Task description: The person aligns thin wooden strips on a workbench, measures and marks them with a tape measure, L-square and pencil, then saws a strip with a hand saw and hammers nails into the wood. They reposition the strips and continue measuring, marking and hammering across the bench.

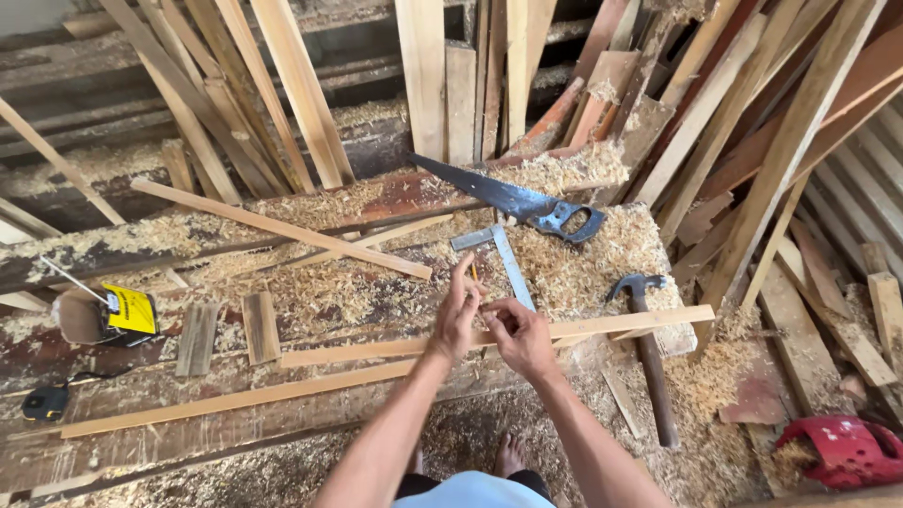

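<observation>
meeting over the middle of the bench, the left hand (458, 315) and the right hand (516, 337) come together above a long thin wooden strip (489, 336) that lies across the near edge; the left hand's fingers are pressed together and stand upright, with what looks like a pencil (474, 273) poking up beside them, though it is too small to be sure; the right hand is curled, its fingertips pinching something tiny against the left palm that cannot be made out; the strip lies flat under both hands, running from left to right, seemingly so that the bench carries it along most of its length; a metal square (500, 254) rests just beyond the hands, close enough to reach, its blade pointing toward them; a handsaw (513, 199) lies farther back on the shavings, handle to the right; a hammer (644, 339) sits at the right end of the bench, its head on top and its handle hanging off the near edge; a second, longer strip (235, 399) lies nearer and to the left; two short blocks (229, 331) sit side by side at left; at far left a small open cup (80, 317) lies tipped on its side beside a yellow card, its inside in shadow and its contents impossible to tell; a red basket (847, 450) sits on the floor at near right, holding some shavings; planks lean against the far wall.
</observation>
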`<action>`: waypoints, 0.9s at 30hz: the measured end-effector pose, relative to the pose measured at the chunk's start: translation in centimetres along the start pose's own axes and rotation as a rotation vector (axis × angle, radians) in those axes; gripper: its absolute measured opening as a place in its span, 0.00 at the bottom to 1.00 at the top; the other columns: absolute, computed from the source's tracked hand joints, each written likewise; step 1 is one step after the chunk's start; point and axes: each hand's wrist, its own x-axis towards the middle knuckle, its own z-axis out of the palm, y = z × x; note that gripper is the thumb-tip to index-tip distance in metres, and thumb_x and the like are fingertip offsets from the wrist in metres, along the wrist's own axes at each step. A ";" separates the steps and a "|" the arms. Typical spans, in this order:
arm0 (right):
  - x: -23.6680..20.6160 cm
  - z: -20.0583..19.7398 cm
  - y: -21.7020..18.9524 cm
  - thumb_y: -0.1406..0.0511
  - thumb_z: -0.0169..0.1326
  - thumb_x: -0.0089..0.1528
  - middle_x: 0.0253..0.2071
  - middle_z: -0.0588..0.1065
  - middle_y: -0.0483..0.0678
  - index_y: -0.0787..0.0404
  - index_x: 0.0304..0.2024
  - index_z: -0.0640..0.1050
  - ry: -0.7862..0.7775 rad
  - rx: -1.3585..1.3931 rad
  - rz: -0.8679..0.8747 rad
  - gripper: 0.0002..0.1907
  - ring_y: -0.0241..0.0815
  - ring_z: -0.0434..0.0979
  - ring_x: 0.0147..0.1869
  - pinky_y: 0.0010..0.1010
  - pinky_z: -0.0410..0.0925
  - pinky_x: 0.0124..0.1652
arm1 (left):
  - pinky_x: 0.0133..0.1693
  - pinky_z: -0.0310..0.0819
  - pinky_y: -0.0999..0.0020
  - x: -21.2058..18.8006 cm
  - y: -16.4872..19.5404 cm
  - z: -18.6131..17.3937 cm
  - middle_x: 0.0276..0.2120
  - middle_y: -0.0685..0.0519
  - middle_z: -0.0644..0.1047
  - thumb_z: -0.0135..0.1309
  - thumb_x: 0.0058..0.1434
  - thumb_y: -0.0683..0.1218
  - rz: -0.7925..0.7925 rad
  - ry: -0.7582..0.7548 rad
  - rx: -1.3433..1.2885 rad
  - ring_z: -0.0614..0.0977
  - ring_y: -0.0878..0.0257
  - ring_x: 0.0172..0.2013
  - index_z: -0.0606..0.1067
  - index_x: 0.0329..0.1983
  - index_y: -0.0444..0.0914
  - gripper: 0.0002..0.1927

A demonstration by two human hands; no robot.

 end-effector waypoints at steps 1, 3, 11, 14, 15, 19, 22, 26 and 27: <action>-0.1 0.1 -0.2 0.67 0.57 0.63 0.23 0.78 0.42 0.57 0.46 0.81 -0.011 -0.034 0.048 0.09 0.31 0.68 0.20 0.26 0.63 0.20 | 0.27 0.78 0.57 0.3 0.4 0.2 0.43 0.48 0.75 0.21 0.64 0.75 -0.152 -0.004 -0.082 0.77 0.55 0.32 0.46 0.79 0.48 0.45; -0.2 0.4 -0.3 0.65 0.59 0.62 0.23 0.78 0.43 0.51 0.53 0.81 -0.027 -0.107 0.155 0.15 0.35 0.62 0.19 0.29 0.58 0.19 | 0.31 0.80 0.59 0.3 0.8 0.7 0.45 0.47 0.75 0.20 0.63 0.75 -0.085 -0.034 -0.086 0.81 0.57 0.37 0.42 0.79 0.47 0.47; 0.7 0.6 2.9 0.65 0.53 0.68 0.30 0.79 0.44 0.60 0.44 0.80 0.093 0.081 0.054 0.07 0.30 0.71 0.26 0.26 0.69 0.25 | 0.22 0.67 0.62 -0.3 -4.0 1.8 0.29 0.51 0.74 0.23 0.71 0.71 -0.024 -0.126 0.098 0.71 0.62 0.24 0.59 0.66 0.46 0.34; 0.7 0.4 2.7 0.65 0.53 0.68 0.31 0.79 0.43 0.59 0.45 0.79 0.085 0.129 0.023 0.07 0.29 0.72 0.27 0.24 0.69 0.25 | 0.22 0.65 0.66 0.0 -5.1 2.0 0.28 0.56 0.75 0.27 0.72 0.73 0.028 -0.131 0.140 0.72 0.67 0.24 0.66 0.52 0.45 0.31; 0.5 0.3 2.4 0.65 0.54 0.67 0.31 0.79 0.43 0.59 0.46 0.79 0.056 0.127 0.011 0.07 0.28 0.73 0.26 0.23 0.69 0.25 | 0.20 0.64 0.67 -0.1 -4.9 2.0 0.29 0.57 0.74 0.26 0.71 0.73 -0.046 -0.155 0.119 0.70 0.67 0.22 0.64 0.59 0.43 0.34; 0.0 0.2 1.4 0.65 0.56 0.64 0.31 0.79 0.40 0.54 0.48 0.81 -0.021 0.021 0.127 0.10 0.30 0.63 0.21 0.24 0.59 0.21 | 0.18 0.62 0.68 -0.2 -3.2 1.5 0.28 0.55 0.69 0.20 0.65 0.76 0.014 -0.113 0.033 0.67 0.67 0.21 0.48 0.77 0.43 0.47; 0.0 0.4 1.4 0.65 0.58 0.65 0.30 0.78 0.42 0.58 0.41 0.84 -0.018 -0.002 -0.018 0.06 0.28 0.65 0.23 0.22 0.62 0.22 | 0.20 0.65 0.67 -0.5 -1.5 1.2 0.27 0.54 0.69 0.16 0.63 0.78 0.013 -0.115 0.085 0.68 0.66 0.21 0.43 0.79 0.45 0.50; 0.3 0.5 1.8 0.64 0.58 0.65 0.29 0.76 0.43 0.58 0.40 0.83 0.008 -0.015 0.060 0.06 0.30 0.64 0.23 0.25 0.61 0.21 | 0.27 0.72 0.65 -0.6 -0.8 1.3 0.32 0.56 0.71 0.18 0.66 0.78 0.106 -0.104 0.107 0.73 0.66 0.27 0.41 0.79 0.44 0.48; 0.4 0.5 1.8 0.64 0.58 0.65 0.28 0.76 0.44 0.59 0.41 0.83 0.015 -0.017 0.066 0.06 0.31 0.63 0.23 0.26 0.60 0.22 | 0.27 0.72 0.64 -0.6 -0.8 1.3 0.31 0.56 0.71 0.17 0.65 0.78 0.099 -0.106 0.138 0.72 0.65 0.27 0.41 0.80 0.45 0.48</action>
